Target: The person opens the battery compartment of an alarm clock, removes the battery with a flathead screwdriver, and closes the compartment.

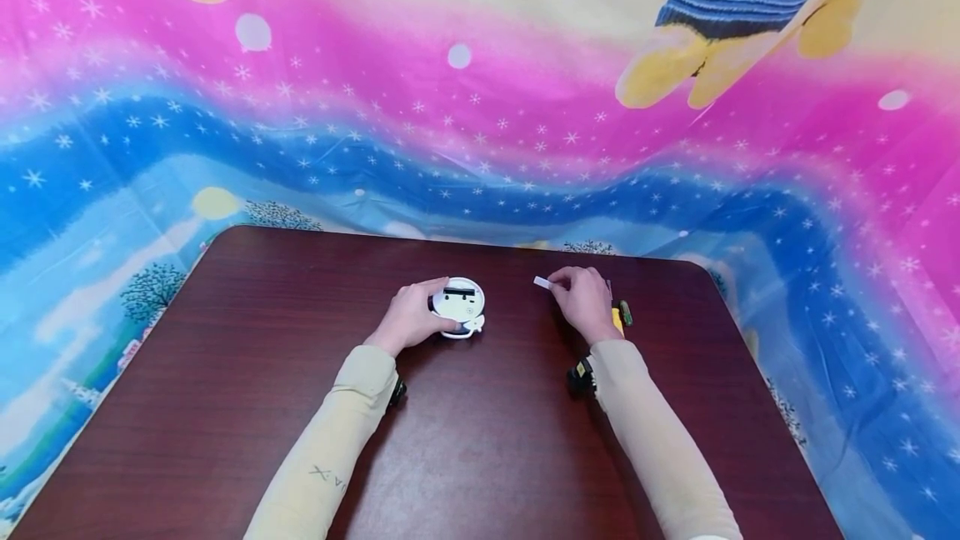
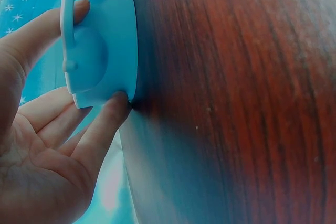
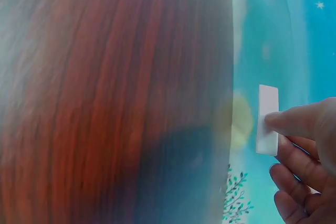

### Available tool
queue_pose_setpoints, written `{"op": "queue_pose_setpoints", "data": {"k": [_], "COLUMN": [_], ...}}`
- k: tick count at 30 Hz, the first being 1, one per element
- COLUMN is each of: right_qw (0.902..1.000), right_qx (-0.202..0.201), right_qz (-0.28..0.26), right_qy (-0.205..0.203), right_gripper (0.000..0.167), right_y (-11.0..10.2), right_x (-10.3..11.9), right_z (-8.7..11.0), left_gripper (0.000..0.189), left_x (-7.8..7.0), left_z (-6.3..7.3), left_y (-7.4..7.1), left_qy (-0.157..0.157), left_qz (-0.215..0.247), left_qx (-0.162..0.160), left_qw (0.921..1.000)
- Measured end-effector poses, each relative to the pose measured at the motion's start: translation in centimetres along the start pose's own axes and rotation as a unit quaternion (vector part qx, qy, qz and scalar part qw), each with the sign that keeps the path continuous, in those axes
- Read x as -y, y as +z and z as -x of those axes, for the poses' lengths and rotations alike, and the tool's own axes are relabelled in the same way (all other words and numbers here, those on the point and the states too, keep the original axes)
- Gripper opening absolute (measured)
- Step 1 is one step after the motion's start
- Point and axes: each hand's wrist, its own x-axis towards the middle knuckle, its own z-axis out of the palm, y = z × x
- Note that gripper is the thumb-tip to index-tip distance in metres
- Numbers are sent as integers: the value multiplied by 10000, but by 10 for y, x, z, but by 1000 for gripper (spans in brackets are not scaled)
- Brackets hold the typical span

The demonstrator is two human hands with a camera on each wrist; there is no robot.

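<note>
On the table lies a white twin-bell alarm clock (image 1: 467, 303), its back facing up with a dark battery slot showing. My left hand (image 1: 411, 315) grips it from the left side. In the left wrist view the clock's handle and bell (image 2: 86, 59) show, with the fingers and thumb of that hand around the body. To the right, my right hand (image 1: 584, 300) pinches a small flat white rectangular cover (image 3: 267, 121) between thumb and fingers, held over the table's far part.
Just beyond my right hand are a yellow item (image 1: 617, 321) and a small green cylinder (image 1: 626, 312), partly hidden. The dark red wooden table (image 1: 480, 457) ends at a rounded far edge. Behind it hangs a printed cloth (image 1: 420, 140).
</note>
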Motion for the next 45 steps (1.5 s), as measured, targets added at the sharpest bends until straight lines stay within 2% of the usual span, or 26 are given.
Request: {"op": "queue_pose_setpoints", "data": {"k": [26,39,45], "right_qw": [9967,9952,9941], "right_qx": [-69,-147,-148], "right_qz": [-779,-885,-972], "right_qy": [-214,-398,-462], "right_gripper": [13,12,10], "right_y": [10,20,24], "right_x": [40,63,71], "right_z": [-9,-13,-13], "left_gripper": [86,87,87], "left_x": [-2,1,1], "left_z": [2,0,0], "left_y": [-1,-1,-1], "left_qy": [-31,56,4], "left_qz": [47,23,6], "left_qx": [-18,-37,-51], "left_qw": [10000,10000,10000]}}
